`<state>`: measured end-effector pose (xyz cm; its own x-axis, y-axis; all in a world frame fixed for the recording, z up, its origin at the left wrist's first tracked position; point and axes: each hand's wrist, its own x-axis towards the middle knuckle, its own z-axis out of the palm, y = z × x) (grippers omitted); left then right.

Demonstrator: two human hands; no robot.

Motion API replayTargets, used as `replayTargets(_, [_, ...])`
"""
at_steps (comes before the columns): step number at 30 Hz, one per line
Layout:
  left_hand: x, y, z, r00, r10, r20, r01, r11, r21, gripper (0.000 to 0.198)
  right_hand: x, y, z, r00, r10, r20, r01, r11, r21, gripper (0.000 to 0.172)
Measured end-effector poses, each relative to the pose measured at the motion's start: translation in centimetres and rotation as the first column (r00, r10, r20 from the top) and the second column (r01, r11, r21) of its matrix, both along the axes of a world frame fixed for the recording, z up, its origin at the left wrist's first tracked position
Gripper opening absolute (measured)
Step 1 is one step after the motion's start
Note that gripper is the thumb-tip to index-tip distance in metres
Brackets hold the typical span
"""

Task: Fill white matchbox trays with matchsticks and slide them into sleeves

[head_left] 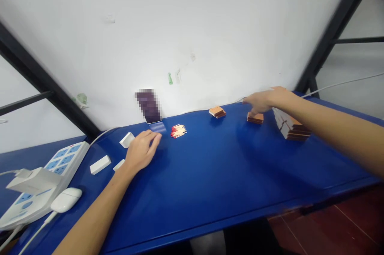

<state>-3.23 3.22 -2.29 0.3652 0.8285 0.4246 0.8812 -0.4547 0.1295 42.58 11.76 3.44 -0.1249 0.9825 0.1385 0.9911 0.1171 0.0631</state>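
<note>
My left hand rests on the blue table with its fingers loosely bent and the thumb apart; nothing shows in it. Just right of it lies a small pile of red-tipped matches. Over at the right, my right hand is above a short stack of matchboxes, fingers apart, one fingertip down at the top box. Another small stack of matchboxes sits near the wall. Beside my right forearm stands a larger block of stacked matchboxes, partly covered by the arm.
Small white boxes lie left of my left hand. A phone leans on the wall. At the left are a power strip with a plugged-in charger and a white earbud case on a cable. Black metal posts flank the table.
</note>
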Motion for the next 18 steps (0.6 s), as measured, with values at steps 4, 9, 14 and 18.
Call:
replayTargets(4, [-3.3,0.6,1.3,0.953,0.303,0.002,-0.302,0.948,0.101,0.050,-4.0,-0.4,0.4,0.966,0.255,-0.036,-0.258,0.957,-0.130,0.064])
replayTargets(9, [-7.2,1.1,1.7,0.853,0.513,-0.097,-0.510,0.858,0.057,0.051,-7.8,1.1,-1.9,0.921,0.385,-0.064,-0.390,0.910,-0.142,0.088])
replayTargets(14, [-8.2,1.3,0.9,0.853,0.495,-0.163,-0.506,0.862,-0.027,0.049,-8.4,3.5,-2.6,0.923,0.359,-0.141,-0.385,0.871,-0.304,0.072])
replayTargets(18, [-7.9,1.5,0.2,0.914,0.382,-0.138,-0.393,0.917,-0.067,0.044,-8.5,4.1,-2.5,0.911,0.384,-0.151,-0.412,0.839,-0.356,0.032])
